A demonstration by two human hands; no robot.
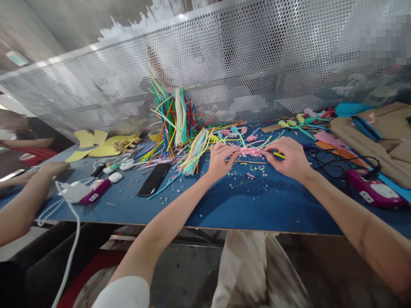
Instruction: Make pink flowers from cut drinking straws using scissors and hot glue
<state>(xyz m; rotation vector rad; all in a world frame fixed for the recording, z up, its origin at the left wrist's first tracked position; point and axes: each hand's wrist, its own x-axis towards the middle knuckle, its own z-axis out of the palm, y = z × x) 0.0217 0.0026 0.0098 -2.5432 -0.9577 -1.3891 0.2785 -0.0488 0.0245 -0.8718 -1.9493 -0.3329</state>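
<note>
Over table [234, 214] | 2 hands [221, 161] [289, 158] holding 1 pink fuzzy piece [251, 152]

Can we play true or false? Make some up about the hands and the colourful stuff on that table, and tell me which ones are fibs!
1. The left hand and the right hand both hold the pink fuzzy piece. True.
2. The table is bright red. False: the table is blue.
3. Yellow paper lies on the table. True.
4. The black phone lies to the right of the right hand. False: the black phone lies to the left of the left hand.
</note>
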